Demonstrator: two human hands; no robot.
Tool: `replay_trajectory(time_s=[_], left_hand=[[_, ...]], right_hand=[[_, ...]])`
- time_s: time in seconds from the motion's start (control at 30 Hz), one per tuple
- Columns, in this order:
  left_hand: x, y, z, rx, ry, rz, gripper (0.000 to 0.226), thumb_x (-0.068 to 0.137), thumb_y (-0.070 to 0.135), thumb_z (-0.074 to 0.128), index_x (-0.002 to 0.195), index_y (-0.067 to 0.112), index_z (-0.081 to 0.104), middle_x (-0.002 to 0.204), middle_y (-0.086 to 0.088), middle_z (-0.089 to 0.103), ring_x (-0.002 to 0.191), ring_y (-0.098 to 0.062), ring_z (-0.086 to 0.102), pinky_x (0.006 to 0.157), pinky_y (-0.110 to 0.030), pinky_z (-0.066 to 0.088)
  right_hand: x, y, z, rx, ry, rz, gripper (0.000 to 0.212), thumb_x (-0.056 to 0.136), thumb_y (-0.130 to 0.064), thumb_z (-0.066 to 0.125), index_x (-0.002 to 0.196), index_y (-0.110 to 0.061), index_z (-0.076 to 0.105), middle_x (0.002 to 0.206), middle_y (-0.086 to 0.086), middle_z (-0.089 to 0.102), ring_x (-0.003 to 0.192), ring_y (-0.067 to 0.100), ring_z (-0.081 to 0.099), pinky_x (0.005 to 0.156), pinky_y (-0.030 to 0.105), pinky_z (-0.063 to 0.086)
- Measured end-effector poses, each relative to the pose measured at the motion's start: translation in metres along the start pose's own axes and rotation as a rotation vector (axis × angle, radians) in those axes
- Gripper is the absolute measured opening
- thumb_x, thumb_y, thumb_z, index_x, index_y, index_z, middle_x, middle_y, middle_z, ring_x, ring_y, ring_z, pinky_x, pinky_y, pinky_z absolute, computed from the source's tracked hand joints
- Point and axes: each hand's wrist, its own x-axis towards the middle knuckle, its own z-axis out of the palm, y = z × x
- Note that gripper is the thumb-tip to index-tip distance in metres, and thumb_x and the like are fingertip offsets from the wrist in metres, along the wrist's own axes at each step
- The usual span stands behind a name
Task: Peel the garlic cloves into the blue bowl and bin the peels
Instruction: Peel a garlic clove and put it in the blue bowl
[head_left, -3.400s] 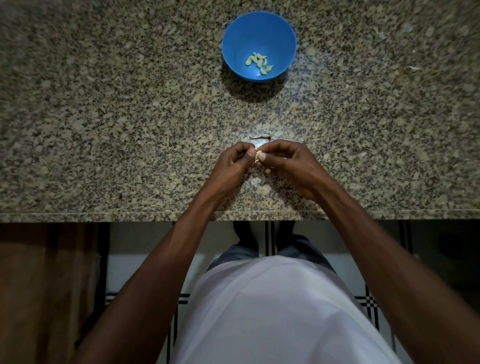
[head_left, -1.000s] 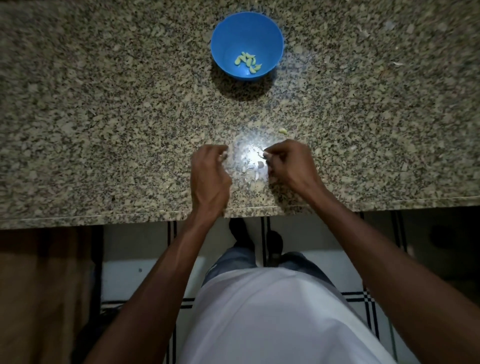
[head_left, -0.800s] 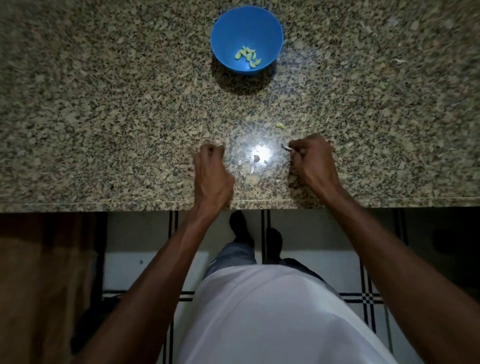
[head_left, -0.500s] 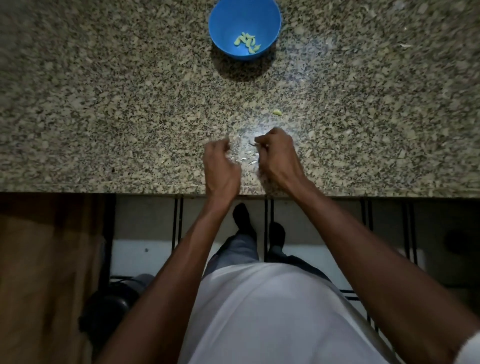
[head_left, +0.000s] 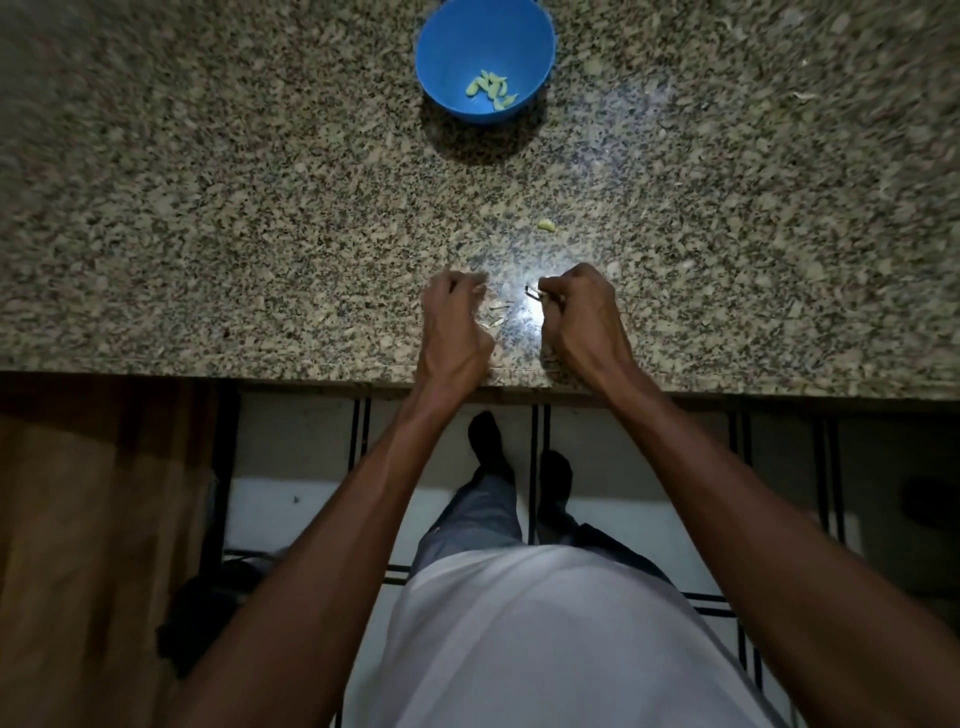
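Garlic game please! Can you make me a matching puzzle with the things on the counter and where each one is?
Things:
1. blue bowl
2. loose clove
3. peel scraps
4. dark peel strip

Places:
A. pinched in the right hand
B. alone on the counter, between bowl and hands
C. far side of the counter, peeled cloves inside
D. on the counter between the left hand and the right hand

Pairs: 1-C, 2-B, 3-D, 4-A

Speckled granite countertop (head_left: 208, 208), polished and glossy where the light glares, smooth blue plastic bowl (head_left: 530, 62), papery dry garlic peels (head_left: 496, 317), brown wood-look cabinet front (head_left: 78, 519), white cloth shirt (head_left: 545, 649)
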Motion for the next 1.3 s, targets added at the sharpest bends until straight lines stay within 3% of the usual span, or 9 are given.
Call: replay_trajectory(time_s=[0.13, 0.27, 0.47, 0.67, 0.87, 0.93, 1.07, 1.17, 1.3], left_hand=[[0.009, -0.018, -0.018, 0.124, 0.038, -0.176, 0.067, 0.081, -0.012, 0.058, 0.144, 0.009, 0.051, 0.148, -0.011, 0.039, 0.137, -0.026, 0.032, 0.104, -0.024, 0.036], [0.0, -0.015, -0.014, 0.161, -0.131, 0.016, 0.057, 0.087, -0.006, 0.058, 0.142, 0.007, 0.053, 0.148, -0.013, 0.039, 0.136, -0.027, 0.032, 0.11, -0.032, 0.038], [0.0, -0.016, -0.012, 0.161, -0.122, 0.085, 0.05, 0.092, 0.031, 0.071, 0.133, 0.006, 0.06, 0.132, -0.011, 0.049, 0.119, -0.022, 0.038, 0.094, -0.031, 0.036], [-0.004, -0.001, -0.006, 0.129, -0.025, 0.035, 0.038, 0.096, 0.02, 0.071, 0.129, 0.003, 0.067, 0.117, -0.008, 0.054, 0.109, -0.021, 0.052, 0.086, -0.022, 0.04], [-0.007, 0.008, -0.003, 0.101, 0.024, 0.011, 0.028, 0.1, 0.014, 0.064, 0.127, 0.008, 0.072, 0.11, -0.007, 0.058, 0.094, -0.014, 0.052, 0.076, -0.013, 0.033], [-0.008, 0.007, -0.001, 0.097, 0.042, 0.001, 0.023, 0.099, 0.011, 0.064, 0.118, 0.007, 0.076, 0.106, -0.008, 0.061, 0.09, -0.011, 0.049, 0.075, -0.013, 0.033], [-0.009, 0.008, 0.003, 0.104, 0.075, -0.031, 0.017, 0.098, 0.008, 0.063, 0.105, 0.003, 0.078, 0.106, -0.012, 0.066, 0.091, -0.017, 0.057, 0.075, -0.014, 0.034], [-0.011, 0.008, 0.008, 0.092, 0.066, -0.021, 0.017, 0.101, 0.003, 0.057, 0.107, -0.002, 0.072, 0.108, -0.017, 0.065, 0.096, -0.023, 0.06, 0.075, -0.021, 0.039], [-0.012, 0.007, 0.015, 0.113, 0.06, -0.019, 0.018, 0.1, -0.003, 0.051, 0.111, -0.004, 0.066, 0.109, -0.02, 0.064, 0.099, -0.027, 0.059, 0.076, -0.019, 0.033]], right_hand=[[0.006, 0.001, 0.001, -0.047, -0.038, -0.043, 0.021, 0.1, 0.002, 0.055, 0.106, 0.007, 0.075, 0.097, 0.021, 0.06, 0.095, 0.031, 0.056, 0.076, 0.042, 0.048], [0.017, -0.012, 0.004, -0.095, -0.13, -0.129, 0.023, 0.102, -0.002, 0.056, 0.109, 0.005, 0.076, 0.102, 0.022, 0.061, 0.097, 0.035, 0.058, 0.08, 0.047, 0.05], [0.024, -0.021, 0.003, -0.204, -0.221, -0.189, 0.02, 0.101, -0.005, 0.059, 0.11, 0.002, 0.076, 0.112, 0.019, 0.06, 0.1, 0.033, 0.059, 0.083, 0.047, 0.053], [0.016, -0.017, 0.008, -0.307, -0.262, -0.231, 0.018, 0.1, -0.007, 0.061, 0.115, -0.005, 0.072, 0.115, 0.015, 0.054, 0.109, 0.031, 0.051, 0.082, 0.045, 0.054], [0.012, -0.02, 0.014, -0.291, -0.242, -0.23, 0.012, 0.096, -0.005, 0.056, 0.103, -0.002, 0.065, 0.1, 0.01, 0.055, 0.086, 0.024, 0.051, 0.062, 0.029, 0.042], [0.006, -0.027, 0.015, -0.332, -0.247, -0.251, 0.009, 0.097, -0.003, 0.055, 0.094, -0.002, 0.063, 0.096, 0.012, 0.054, 0.085, 0.025, 0.051, 0.064, 0.037, 0.045], [-0.001, -0.03, 0.011, -0.355, -0.247, -0.282, 0.015, 0.101, -0.006, 0.055, 0.102, -0.001, 0.069, 0.105, 0.015, 0.057, 0.101, 0.03, 0.053, 0.076, 0.045, 0.05], [-0.002, -0.026, 0.01, -0.369, -0.257, -0.293, 0.018, 0.104, -0.012, 0.053, 0.104, -0.001, 0.069, 0.106, 0.015, 0.057, 0.103, 0.031, 0.052, 0.074, 0.043, 0.047], [-0.003, -0.023, 0.012, -0.331, -0.233, -0.276, 0.02, 0.102, -0.009, 0.054, 0.096, 0.0, 0.071, 0.1, 0.016, 0.06, 0.098, 0.031, 0.054, 0.074, 0.044, 0.047]])
